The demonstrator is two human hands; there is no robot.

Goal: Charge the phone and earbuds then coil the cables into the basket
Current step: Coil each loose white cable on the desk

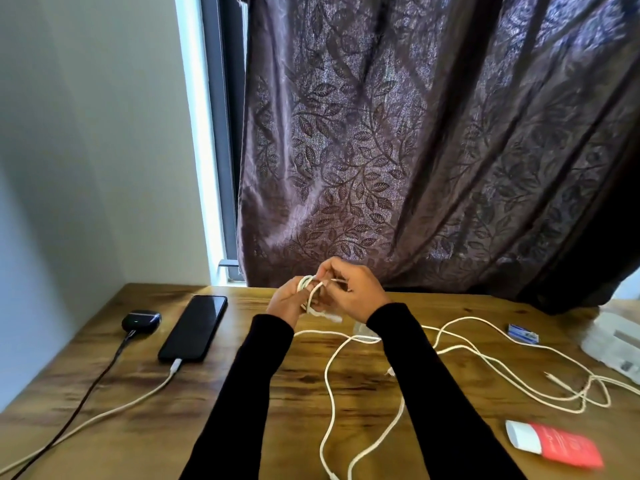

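A black phone [194,327] lies face up on the wooden table [138,420] at the left, with a white cable [114,410] plugged into its near end. Left of it sits a dark earbuds case [141,320] with a black cable [86,393] plugged in. Above the table's middle, my left hand [289,301] has a small coil of white cable [308,289] wound round its fingers. My right hand [353,292] pinches that same cable beside the coil. The cable's loose length [332,393] trails down over the table between my arms. No basket is in view.
More white cable [519,386] sprawls in loops across the right side of the table. A red and white packet [554,446] lies at the near right, a small blue item [523,333] farther back, and a white box [613,341] at the right edge. A dark leaf-patterned curtain [415,150] hangs behind.
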